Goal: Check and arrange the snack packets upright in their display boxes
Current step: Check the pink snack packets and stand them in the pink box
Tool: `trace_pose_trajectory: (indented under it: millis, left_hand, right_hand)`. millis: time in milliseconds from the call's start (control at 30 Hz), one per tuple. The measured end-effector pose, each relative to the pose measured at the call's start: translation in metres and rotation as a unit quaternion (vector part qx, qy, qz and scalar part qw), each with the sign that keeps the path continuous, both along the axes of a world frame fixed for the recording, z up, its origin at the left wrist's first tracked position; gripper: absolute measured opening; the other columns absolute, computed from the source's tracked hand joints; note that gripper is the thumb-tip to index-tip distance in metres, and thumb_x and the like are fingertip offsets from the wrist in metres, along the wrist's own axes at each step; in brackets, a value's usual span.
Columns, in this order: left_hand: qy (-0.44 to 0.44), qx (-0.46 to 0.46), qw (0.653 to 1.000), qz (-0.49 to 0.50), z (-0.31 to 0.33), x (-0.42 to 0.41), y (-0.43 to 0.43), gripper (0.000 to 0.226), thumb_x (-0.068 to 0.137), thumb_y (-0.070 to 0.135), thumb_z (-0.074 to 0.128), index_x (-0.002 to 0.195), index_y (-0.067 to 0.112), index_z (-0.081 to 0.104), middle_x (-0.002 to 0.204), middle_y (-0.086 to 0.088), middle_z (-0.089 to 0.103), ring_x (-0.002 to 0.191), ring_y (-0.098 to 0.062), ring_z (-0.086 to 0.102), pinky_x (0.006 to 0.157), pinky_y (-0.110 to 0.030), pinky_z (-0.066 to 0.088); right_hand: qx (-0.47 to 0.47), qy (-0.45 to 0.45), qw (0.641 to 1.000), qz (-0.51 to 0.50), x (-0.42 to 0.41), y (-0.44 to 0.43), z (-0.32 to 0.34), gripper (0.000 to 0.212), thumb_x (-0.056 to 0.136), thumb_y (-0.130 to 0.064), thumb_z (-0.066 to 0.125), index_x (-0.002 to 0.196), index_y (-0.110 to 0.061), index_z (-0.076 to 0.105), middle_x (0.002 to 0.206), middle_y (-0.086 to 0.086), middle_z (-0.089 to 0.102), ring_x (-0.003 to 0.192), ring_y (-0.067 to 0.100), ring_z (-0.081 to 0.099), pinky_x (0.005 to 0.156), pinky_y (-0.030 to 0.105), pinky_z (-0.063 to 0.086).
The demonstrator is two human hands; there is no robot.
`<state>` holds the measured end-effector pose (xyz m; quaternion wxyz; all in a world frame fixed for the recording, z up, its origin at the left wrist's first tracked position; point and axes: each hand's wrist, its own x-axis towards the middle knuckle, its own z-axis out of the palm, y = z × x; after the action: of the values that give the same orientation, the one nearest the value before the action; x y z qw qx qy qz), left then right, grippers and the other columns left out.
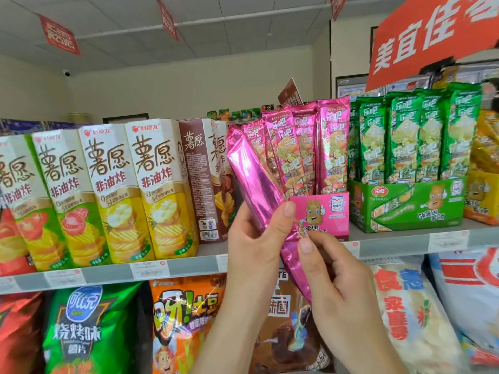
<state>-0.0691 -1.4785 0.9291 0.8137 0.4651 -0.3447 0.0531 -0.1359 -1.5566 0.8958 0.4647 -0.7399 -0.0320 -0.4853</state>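
Head view, snack aisle.

- Both hands were raised in front of the shelf [108, 273], forearms coming up from the bottom of the frame, and both were clamped on one pink foil packet [256, 174].
- Left hand [253, 244]: wrapped round the packet's middle from the left. The thumb lay across the front face, tip pointing up and right. The fingers were behind the foil and out of sight.
- Right hand [340, 282]: lower and to the right, back of the hand toward the camera. The thumb pressed the packet's front just below the left thumb, with the fingers curled in behind. The two hands were close together, thumbs nearly meeting.
- Held packet: out of its box and tilted, with the top leaning up and left and the bottom end down by the right palm. Its plain foil side faced the camera. It crossed in front of the left corner of the pink display box [324, 211].
- Pink display box: stood on the shelf and carried the other pink packets [332, 147]. The right ones stood upright; the left ones fanned slightly leftward.
- Green display box [410, 206]: stood just right of the pink one, its green packets [405, 136] standing upright in a row.
- Left of the pink box: a brown carton [199, 179], then a row of tall white cartons [159, 184].
- Lower shelf: large crisp bags [89, 327].
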Motion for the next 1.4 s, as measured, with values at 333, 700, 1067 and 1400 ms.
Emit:
trace_pose_trajectory:
  millis: [333,700,1067,1400]
  left_hand:
    - [-0.072,0.001,0.995,0.073,-0.003,-0.005,0.006,0.022,0.078,0.034,0.073,0.096,0.021,0.068,0.083,0.004,0.071,0.076,-0.007,0.065,0.066,-0.020,0.052]
    - [-0.016,-0.008,0.996,0.085,0.002,0.002,0.008,0.025,0.075,0.050,0.073,0.095,0.035,0.068,0.089,0.005,0.069,0.087,-0.015,0.065,0.081,-0.036,0.054]
    - [-0.003,0.048,0.998,0.028,-0.015,-0.013,-0.003,0.031,0.073,0.045,0.074,0.099,0.028,0.069,0.084,-0.002,0.071,0.076,-0.017,0.066,0.070,-0.031,0.056]
    - [0.015,0.119,0.992,-0.040,-0.011,-0.017,0.004,0.032,0.076,0.040,0.080,0.103,0.024,0.071,0.101,-0.011,0.074,0.097,-0.022,0.070,0.082,-0.035,0.058]
  right_hand:
    - [-0.006,0.061,0.990,0.129,0.001,-0.016,-0.003,0.039,0.085,-0.064,0.045,0.118,-0.049,0.058,0.115,-0.028,0.063,0.107,-0.007,0.059,0.084,0.010,0.045]
    - [0.037,0.067,0.974,0.214,-0.007,-0.024,-0.008,0.033,0.079,-0.059,0.057,0.111,-0.054,0.063,0.088,-0.014,0.074,0.072,0.002,0.068,0.063,0.012,0.051]
    - [0.134,0.017,0.970,0.201,0.000,-0.023,-0.010,0.056,0.049,-0.064,0.084,0.093,-0.031,0.071,0.074,0.004,0.074,0.061,0.014,0.069,0.056,0.024,0.054]
    - [0.093,0.024,0.988,0.123,-0.001,-0.033,-0.011,0.057,0.047,-0.067,0.085,0.082,-0.027,0.063,0.058,0.004,0.067,0.046,0.014,0.060,0.049,0.038,0.056]
